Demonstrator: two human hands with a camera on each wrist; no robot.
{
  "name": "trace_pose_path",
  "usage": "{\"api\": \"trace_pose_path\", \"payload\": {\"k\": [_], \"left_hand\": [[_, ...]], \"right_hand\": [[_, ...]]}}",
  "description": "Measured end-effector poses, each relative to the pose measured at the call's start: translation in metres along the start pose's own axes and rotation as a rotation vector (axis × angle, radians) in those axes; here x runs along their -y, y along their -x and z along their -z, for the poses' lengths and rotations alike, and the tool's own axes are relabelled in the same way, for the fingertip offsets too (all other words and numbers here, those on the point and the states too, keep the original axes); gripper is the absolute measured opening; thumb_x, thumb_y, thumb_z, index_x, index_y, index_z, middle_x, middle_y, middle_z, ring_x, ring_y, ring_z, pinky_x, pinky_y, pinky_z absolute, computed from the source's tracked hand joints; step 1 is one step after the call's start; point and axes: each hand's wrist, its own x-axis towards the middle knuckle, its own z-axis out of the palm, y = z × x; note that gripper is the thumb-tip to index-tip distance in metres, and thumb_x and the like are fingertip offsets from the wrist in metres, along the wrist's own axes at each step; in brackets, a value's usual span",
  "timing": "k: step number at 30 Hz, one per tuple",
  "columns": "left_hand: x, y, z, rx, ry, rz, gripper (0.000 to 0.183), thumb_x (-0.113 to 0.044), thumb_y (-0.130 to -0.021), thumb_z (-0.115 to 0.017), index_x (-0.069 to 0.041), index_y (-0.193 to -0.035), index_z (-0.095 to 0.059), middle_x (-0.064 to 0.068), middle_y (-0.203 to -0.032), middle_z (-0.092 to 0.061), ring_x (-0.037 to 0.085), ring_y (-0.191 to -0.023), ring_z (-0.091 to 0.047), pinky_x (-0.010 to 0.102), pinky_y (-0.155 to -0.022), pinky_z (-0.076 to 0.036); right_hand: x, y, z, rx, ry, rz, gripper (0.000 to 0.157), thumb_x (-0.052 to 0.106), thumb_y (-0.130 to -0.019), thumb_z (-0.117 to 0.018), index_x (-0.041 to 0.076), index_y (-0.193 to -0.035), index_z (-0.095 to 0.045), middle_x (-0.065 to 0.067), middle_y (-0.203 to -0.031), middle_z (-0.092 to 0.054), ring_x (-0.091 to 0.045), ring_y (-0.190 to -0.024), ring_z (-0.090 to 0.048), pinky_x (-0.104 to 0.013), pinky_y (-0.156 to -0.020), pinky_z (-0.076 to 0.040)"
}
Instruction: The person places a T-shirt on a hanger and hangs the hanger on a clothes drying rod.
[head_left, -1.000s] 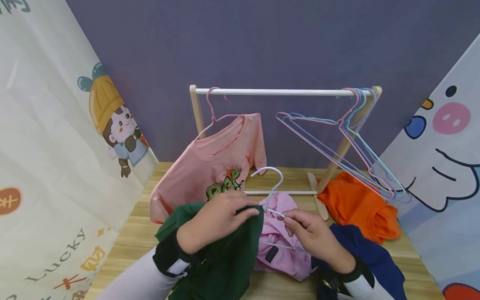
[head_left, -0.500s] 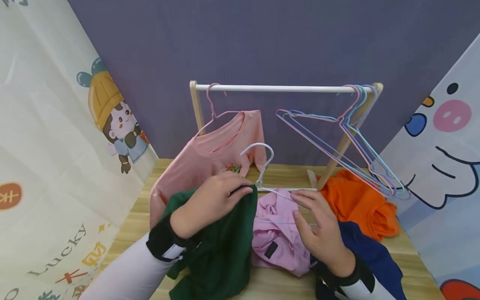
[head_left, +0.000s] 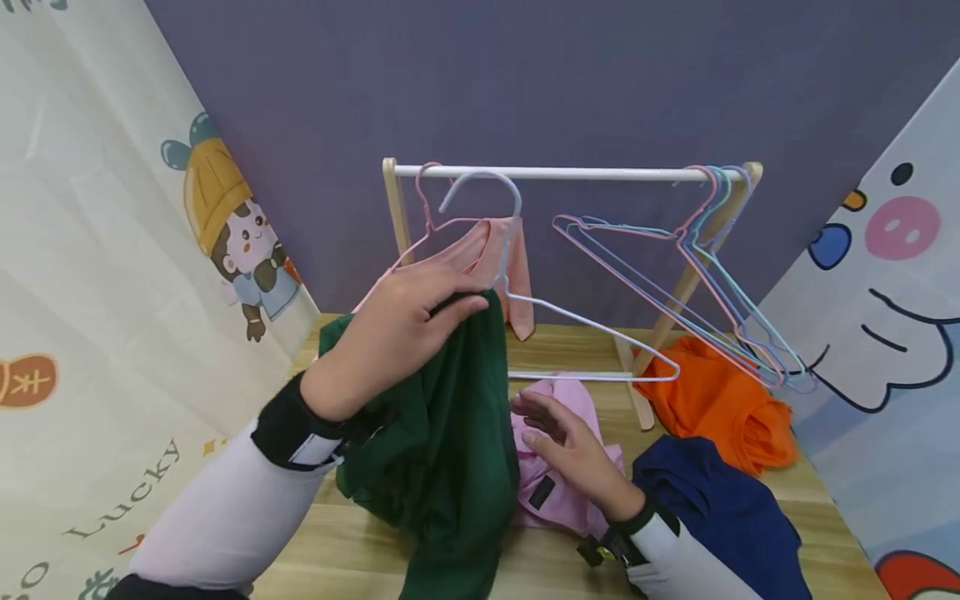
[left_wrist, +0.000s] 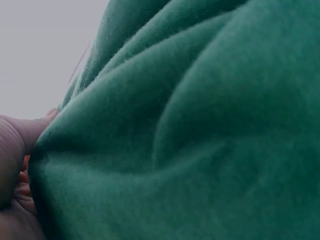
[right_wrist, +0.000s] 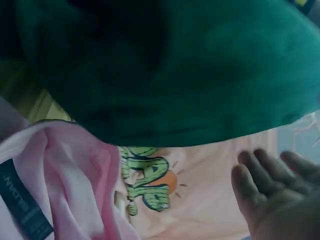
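The clock is read from the middle of the head view. A light wood-grain surface (head_left: 337, 554) fills the lower part, below a plain slate-purple wall (head_left: 570, 75) at twelve o'clock. A white printed sheet (head_left: 82, 208) hangs at nine, a pale cartoon panel (head_left: 847, 342) at three. On the surface stands a rack with a white rail (head_left: 600, 174), carrying a peach-pink top (head_left: 519, 283) and pastel wire hangers (head_left: 681, 237). An orange cloth garment (head_left: 720, 408) lies towards four. Lettering (head_left: 123, 493) on the sheet reads "Lucky" at eight; the black label (right_wrist: 22, 200) in a lilac-pink cloth garment (head_left: 570, 408) reads "GILDAN". At six, the left hand (head_left: 401, 329) pinches a dark green cloth garment (head_left: 442, 467) beside a pale lilac hanger (head_left: 517, 204), whose bare arm points to four. The right hand (head_left: 573, 454), at five, is released, fingers loosely bent.
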Motion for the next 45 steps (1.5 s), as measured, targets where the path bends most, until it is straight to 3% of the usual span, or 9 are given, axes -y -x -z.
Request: {"api": "trace_pose_path", "payload": {"k": [4,11,17,20,23,28,36,40,45], "left_hand": [[-0.004,-0.011,0.013,-0.025,0.034,-0.007,0.023,-0.015,-0.097,-0.074,-0.004,-0.117,-0.077,0.008,-0.108,-0.078,0.020,-0.101,-0.072,0.038,-0.093,-0.058],[0.002,-0.021,0.022,-0.103,0.065,-0.015,0.022,-0.012,-0.096,-0.075,-0.004,-0.116,-0.077,0.008,-0.104,-0.078,0.015,-0.094,-0.071,0.033,-0.084,-0.058],[0.014,-0.008,0.006,-0.144,0.124,0.024,0.021,-0.009,-0.094,-0.076,-0.004,-0.114,-0.078,0.008,-0.104,-0.078,0.016,-0.097,-0.073,0.031,-0.088,-0.058],[0.018,0.004,-0.003,-0.152,0.157,0.061,0.021,-0.008,-0.093,-0.077,-0.004,-0.114,-0.078,0.008,-0.104,-0.078,0.018,-0.097,-0.073,0.032,-0.088,-0.059],[0.022,0.015,-0.008,-0.160,0.172,0.104,0.021,-0.007,-0.092,-0.077,-0.003,-0.113,-0.078,0.010,-0.109,-0.079,0.022,-0.104,-0.074,0.036,-0.101,-0.057],[0.028,0.030,-0.012,-0.175,0.183,0.153,0.021,-0.004,-0.091,-0.077,-0.001,-0.112,-0.078,0.012,-0.115,-0.078,0.029,-0.116,-0.072,0.043,-0.117,-0.045],[0.034,0.034,-0.014,-0.177,0.222,0.182,0.021,-0.002,-0.092,-0.076,-0.003,-0.114,-0.077,0.011,-0.113,-0.078,0.028,-0.118,-0.071,0.042,-0.124,-0.037],[0.035,0.040,-0.017,-0.178,0.218,0.205,0.021,-0.002,-0.092,-0.076,-0.003,-0.113,-0.077,0.011,-0.113,-0.078,0.026,-0.114,-0.072,0.035,-0.122,-0.039],[0.038,0.045,-0.023,-0.178,0.188,0.232,0.022,-0.006,-0.092,-0.077,-0.005,-0.114,-0.078,0.010,-0.112,-0.079,0.025,-0.111,-0.073,0.023,-0.108,-0.049]], "right_hand": [[-0.001,-0.011,0.000,0.096,-0.123,-0.089,0.055,0.012,-0.103,-0.061,0.000,-0.154,-0.043,-0.021,-0.146,-0.058,-0.006,-0.128,-0.058,-0.019,-0.108,-0.046],[0.006,-0.025,0.007,0.131,-0.326,-0.094,0.022,0.019,-0.109,-0.052,0.013,-0.121,-0.069,0.006,-0.108,-0.072,-0.006,-0.100,-0.066,-0.025,-0.090,-0.057],[-0.007,-0.026,0.019,0.313,-0.483,-0.212,0.038,0.027,-0.114,-0.038,0.024,-0.099,-0.073,0.015,-0.086,-0.066,-0.003,-0.082,-0.062,-0.022,-0.075,-0.054],[-0.013,-0.021,0.020,0.293,-0.581,-0.212,0.034,0.017,-0.112,-0.043,0.021,-0.103,-0.076,0.012,-0.093,-0.073,-0.003,-0.084,-0.066,-0.022,-0.075,-0.057],[-0.017,-0.017,0.019,0.191,-0.653,-0.148,0.034,0.008,-0.110,-0.046,0.019,-0.113,-0.077,0.009,-0.105,-0.076,-0.003,-0.093,-0.070,-0.022,-0.083,-0.059],[-0.018,-0.013,0.023,0.019,-0.540,-0.052,0.036,0.001,-0.107,-0.049,0.022,-0.112,-0.078,0.010,-0.110,-0.074,-0.003,-0.101,-0.068,-0.020,-0.088,-0.057],[-0.001,-0.019,0.038,-0.180,-0.208,-0.081,0.026,-0.001,-0.099,-0.064,0.021,-0.101,-0.077,0.013,-0.097,-0.074,-0.006,-0.094,-0.067,-0.020,-0.087,-0.056],[0.014,-0.018,0.054,-0.222,-0.144,-0.086,0.015,0.000,-0.099,-0.065,0.010,-0.101,-0.076,0.011,-0.092,-0.075,-0.007,-0.088,-0.068,-0.021,-0.083,-0.057],[0.026,-0.018,0.077,-0.330,-0.100,-0.001,0.012,-0.004,-0.099,-0.065,0.001,-0.100,-0.075,0.007,-0.090,-0.075,-0.008,-0.081,-0.068,-0.020,-0.077,-0.058]]}}
